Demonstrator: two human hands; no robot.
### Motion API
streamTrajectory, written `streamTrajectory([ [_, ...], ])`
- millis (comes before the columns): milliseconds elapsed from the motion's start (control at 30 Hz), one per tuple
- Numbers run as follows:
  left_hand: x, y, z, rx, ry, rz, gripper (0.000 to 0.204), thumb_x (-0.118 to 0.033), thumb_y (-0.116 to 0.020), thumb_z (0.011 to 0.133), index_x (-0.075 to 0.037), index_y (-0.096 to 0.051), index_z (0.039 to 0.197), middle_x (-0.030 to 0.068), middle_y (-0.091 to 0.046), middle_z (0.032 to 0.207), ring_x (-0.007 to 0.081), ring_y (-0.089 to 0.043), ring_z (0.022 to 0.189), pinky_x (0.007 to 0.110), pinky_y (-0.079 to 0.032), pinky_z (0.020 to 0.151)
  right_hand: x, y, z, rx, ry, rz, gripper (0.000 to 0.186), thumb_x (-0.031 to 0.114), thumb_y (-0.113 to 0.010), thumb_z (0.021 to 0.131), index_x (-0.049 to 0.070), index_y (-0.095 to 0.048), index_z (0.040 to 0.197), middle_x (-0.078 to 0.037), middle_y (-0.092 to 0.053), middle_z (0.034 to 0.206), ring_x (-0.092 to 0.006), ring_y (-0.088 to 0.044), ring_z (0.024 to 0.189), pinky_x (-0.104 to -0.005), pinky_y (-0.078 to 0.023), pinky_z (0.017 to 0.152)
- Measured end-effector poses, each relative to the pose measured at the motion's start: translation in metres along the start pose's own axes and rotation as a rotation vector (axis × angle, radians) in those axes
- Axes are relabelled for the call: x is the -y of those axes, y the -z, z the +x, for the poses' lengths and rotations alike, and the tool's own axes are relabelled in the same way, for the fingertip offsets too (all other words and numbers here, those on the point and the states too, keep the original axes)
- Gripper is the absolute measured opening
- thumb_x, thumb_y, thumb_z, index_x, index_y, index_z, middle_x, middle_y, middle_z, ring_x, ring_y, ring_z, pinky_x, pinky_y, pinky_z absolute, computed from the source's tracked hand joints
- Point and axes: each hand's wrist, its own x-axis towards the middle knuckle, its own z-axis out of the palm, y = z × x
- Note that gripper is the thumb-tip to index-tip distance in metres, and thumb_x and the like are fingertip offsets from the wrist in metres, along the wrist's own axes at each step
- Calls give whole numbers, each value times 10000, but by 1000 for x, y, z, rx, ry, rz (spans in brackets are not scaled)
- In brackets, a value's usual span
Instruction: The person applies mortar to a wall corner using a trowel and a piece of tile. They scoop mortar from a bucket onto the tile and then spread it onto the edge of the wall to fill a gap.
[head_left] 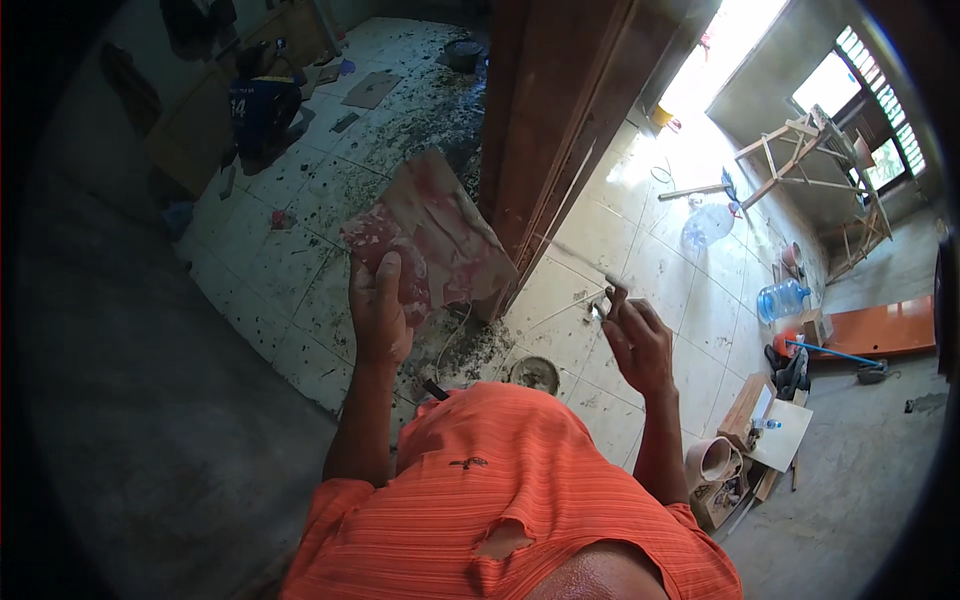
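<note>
My left hand (pixel 381 309) is closed on the lower left edge of a dusty red-and-grey sheet (pixel 445 228), thumb on top. The sheet is creased and smeared with pale residue; its material is unclear. To the right, my right hand (pixel 640 340) is raised with fingers curled round a slim tool (pixel 575 256). Its thin, pale end points left toward the door frame, and its exact kind cannot be made out. A brown wooden door frame (pixel 545 130) stands just beyond the sheet. On the floor below, between my hands, sits a round bucket of grey mix (pixel 535 375).
Debris litters the tiled floor (pixel 300 310) left of the frame, where another person (pixel 262 105) crouches. At right are a wooden trestle (pixel 800 150), a blue water jug (pixel 783 299), an orange panel (pixel 880 325), and a white bucket (pixel 714 458) beside boxes.
</note>
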Motion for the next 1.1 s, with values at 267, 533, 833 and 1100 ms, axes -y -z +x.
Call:
streamTrajectory([
  [267,-14,-58,-7,56,-416,508,339,-97,-481,1036,33,-461,1348,115,-573,1277,166,-560,1136,351,-451,1006,-23,3,26,-318,375,-330,294,106,-851,694,100,-717,956,-26,-645,955,-233,-652,847,-375,-539,716],
  [533,-11,-59,-23,251,-422,605,355,-86,-503,1015,47,-482,1343,125,-606,1240,191,-593,1105,361,-477,978,-33,13,39,-358,392,-337,345,110,-846,697,129,-724,1019,-13,-639,1008,-243,-643,899,-397,-543,776],
  [833,-1,-33,-24,384,-233,761,339,-88,-504,1015,15,-538,1337,118,-679,1137,165,-653,983,332,-520,856,-31,-7,46,-310,46,65,134,69,-767,862,-13,-709,950,-120,-653,940,-269,-625,862,-359,-507,720],
  [1100,9,-15,-22,269,-134,732,326,-98,-471,1039,21,-529,1337,87,-647,1176,140,-604,1046,325,-487,927,-38,-10,94,-162,-43,297,284,184,-682,970,-23,-689,1164,-103,-626,887,-176,-601,769,-333,-486,696],
])
